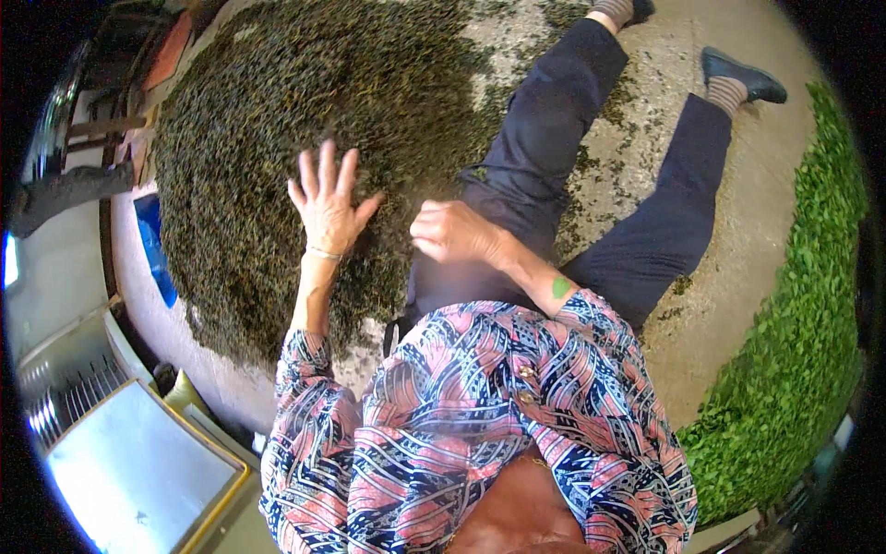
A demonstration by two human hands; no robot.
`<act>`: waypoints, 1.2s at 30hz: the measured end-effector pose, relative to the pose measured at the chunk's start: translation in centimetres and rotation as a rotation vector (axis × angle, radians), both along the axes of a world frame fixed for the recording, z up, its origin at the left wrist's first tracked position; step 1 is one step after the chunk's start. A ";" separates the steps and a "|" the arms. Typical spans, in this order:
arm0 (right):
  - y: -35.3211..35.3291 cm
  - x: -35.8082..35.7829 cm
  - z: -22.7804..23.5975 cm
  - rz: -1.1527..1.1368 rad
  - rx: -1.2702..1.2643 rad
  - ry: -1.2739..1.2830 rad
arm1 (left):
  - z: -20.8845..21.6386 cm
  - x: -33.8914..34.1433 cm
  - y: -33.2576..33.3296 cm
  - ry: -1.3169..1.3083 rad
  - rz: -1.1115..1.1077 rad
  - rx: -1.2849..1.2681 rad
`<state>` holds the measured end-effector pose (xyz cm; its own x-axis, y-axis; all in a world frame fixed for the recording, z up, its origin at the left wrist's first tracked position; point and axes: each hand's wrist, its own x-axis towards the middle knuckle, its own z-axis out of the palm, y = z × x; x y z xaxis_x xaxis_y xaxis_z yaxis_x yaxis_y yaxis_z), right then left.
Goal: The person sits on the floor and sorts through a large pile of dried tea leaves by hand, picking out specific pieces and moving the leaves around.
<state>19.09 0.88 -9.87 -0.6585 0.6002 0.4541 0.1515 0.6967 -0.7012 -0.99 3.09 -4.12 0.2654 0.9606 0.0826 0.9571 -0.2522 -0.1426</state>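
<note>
A broad heap of dark, dried-looking small leaves covers the floor in front and to the left. Over its near part my left hand is held flat, fingers spread, with nothing in it; whether it touches the leaves I cannot tell. My right hand is closed, fingers curled in, above the heap's edge beside my dark trouser leg. What it holds, if anything, is hidden. A green leaf piece clings to my right forearm.
My legs stretch out over the concrete floor, which has scattered leaf bits. A bank of fresh green leaves lies along the right. At left are a blue sheet and a pale, yellow-edged panel.
</note>
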 end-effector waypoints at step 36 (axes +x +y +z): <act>0.4 1.3 0.1 -0.154 -0.211 0.077 | -0.5 -2.3 3.6 -0.622 0.202 0.408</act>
<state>20.42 1.30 -9.74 -0.5206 0.7770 0.3539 0.1847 0.5071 -0.8419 -3.25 6.64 -4.60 -0.1231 0.8469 0.5173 0.9136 -0.1068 0.3923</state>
